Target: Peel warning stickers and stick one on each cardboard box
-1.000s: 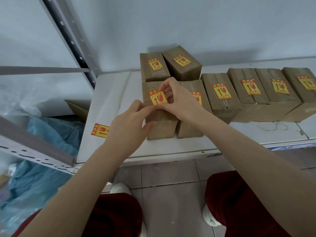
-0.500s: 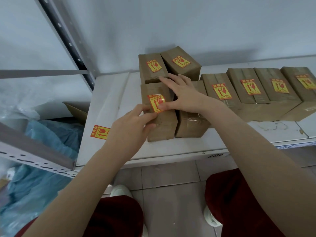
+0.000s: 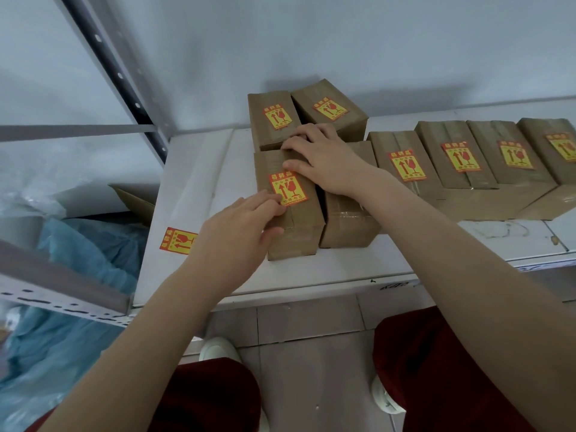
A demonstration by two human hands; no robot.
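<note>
Several brown cardboard boxes stand on a white table. The near left box carries a yellow-and-red warning sticker on its top. My left hand rests at that box's near left corner, fingertips touching the sticker's lower left edge and thumb against the box's front. My right hand lies flat across the tops of the near boxes, fingers spread, thumb beside the sticker's upper right corner. The box under my right hand has its top mostly hidden. Two boxes behind and several to the right each show a sticker.
One more warning sticker lies on the white surface at the left. A metal shelf frame and blue plastic bags are at the left. Below the table edge are tiled floor, my red trousers and white shoes.
The sticker, held in both hands above the near left box a second ago, now lies flat on its top. My right hand has spread flat and shifted back over the boxes.
</note>
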